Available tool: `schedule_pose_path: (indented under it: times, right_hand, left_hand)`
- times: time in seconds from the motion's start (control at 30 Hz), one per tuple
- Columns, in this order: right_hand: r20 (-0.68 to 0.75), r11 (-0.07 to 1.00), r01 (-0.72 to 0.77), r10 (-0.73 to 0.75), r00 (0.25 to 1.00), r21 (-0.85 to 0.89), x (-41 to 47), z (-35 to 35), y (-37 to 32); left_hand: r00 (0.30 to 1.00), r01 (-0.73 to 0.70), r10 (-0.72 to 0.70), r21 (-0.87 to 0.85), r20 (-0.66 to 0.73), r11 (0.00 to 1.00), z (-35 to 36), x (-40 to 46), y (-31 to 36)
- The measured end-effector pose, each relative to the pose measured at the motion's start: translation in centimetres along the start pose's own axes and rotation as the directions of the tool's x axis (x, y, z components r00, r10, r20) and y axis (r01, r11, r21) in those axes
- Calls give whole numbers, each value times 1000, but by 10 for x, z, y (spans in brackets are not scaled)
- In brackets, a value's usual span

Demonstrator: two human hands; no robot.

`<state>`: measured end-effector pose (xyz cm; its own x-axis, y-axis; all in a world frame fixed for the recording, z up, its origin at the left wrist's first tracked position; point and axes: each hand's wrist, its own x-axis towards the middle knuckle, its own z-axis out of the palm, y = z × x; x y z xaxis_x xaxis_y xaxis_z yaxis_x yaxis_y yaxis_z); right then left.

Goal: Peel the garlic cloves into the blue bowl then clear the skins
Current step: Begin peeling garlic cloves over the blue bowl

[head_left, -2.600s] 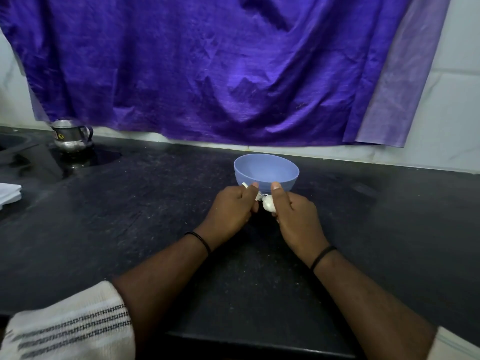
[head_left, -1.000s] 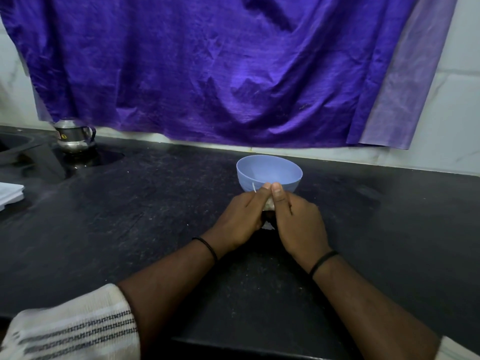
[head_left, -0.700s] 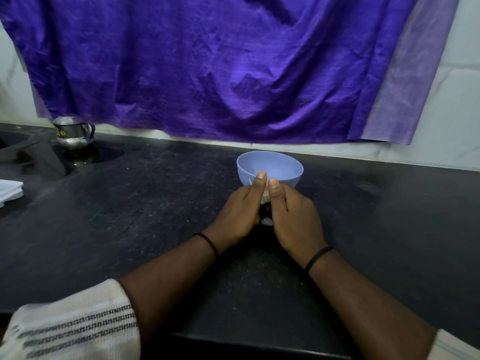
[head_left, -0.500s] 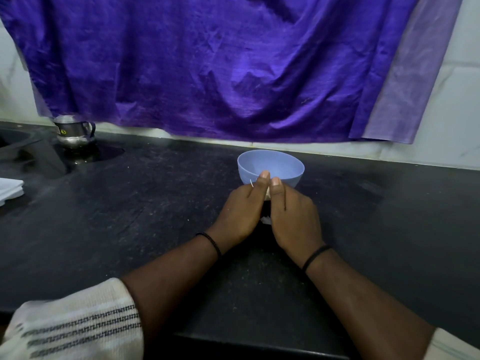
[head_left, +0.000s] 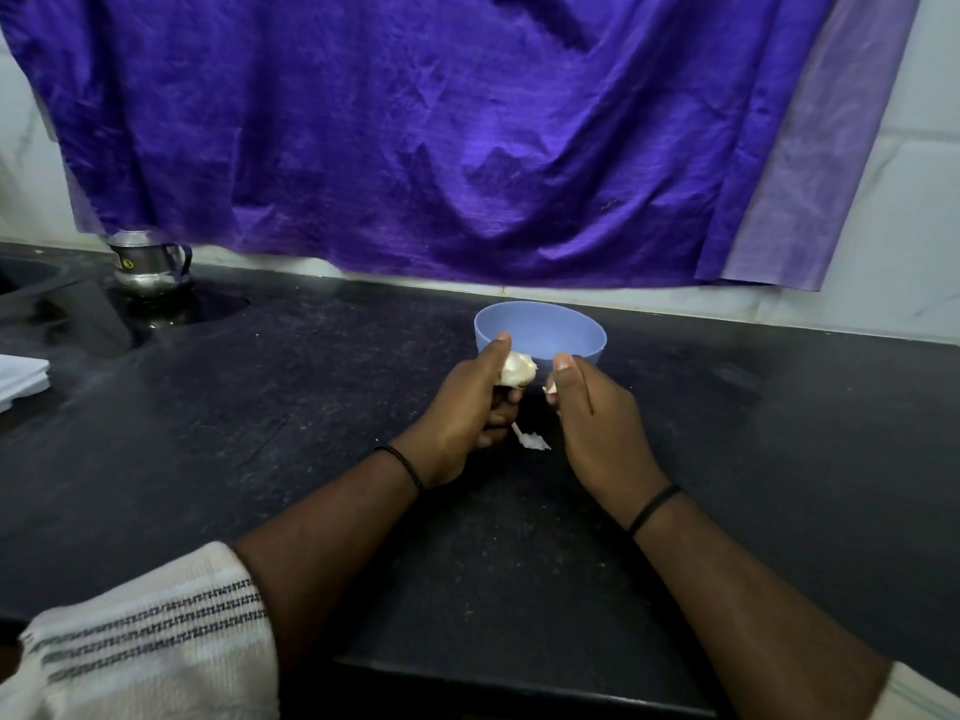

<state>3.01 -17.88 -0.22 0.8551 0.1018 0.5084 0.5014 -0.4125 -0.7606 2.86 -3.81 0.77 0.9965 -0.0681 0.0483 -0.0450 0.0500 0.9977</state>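
The garlic (head_left: 516, 370) is held in the left hand (head_left: 462, 413), just in front of the blue bowl (head_left: 540, 337). A bit of skin (head_left: 550, 389) is pinched by the right hand (head_left: 597, 423), so peeling is under way. More skin (head_left: 530, 440) is lying on the counter (head_left: 260, 433); next, the rest must be pulled off

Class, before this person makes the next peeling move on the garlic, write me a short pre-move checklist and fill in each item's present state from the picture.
1. Garlic firmly held: ok, the left hand grips it.
2. Right hand ready to peel: cannot tell; it pinches a small pale bit, skin or clove unclear.
3. Blue bowl within reach: ok, upright just beyond both hands.
4. Bowl ready for cloves: cannot tell; the near rim hides its bottom.
5. Skins collected: not ok, one skin scrap lies on the black counter between the hands.
6. Garlic fully peeled: cannot tell, the fingers hide much of it.
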Motion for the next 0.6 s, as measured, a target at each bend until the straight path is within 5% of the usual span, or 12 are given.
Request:
schedule_pose_path:
  times: [0.27,0.4,0.6]
  right_hand:
    - [121,964,-80,114,986,-252,5,-13,16]
    - [189,954,-49,108,976,-294,4,-15,17]
    - [106,995,-87,91,990,-44,5,-17,13]
  left_hand:
    - [990,-61,79,155,-115,986,-8,1,2]
    - [994,-70,86,227,-64,971,-10,2,-1]
    - [992,-122,123,224,11,967,-9,1,-1]
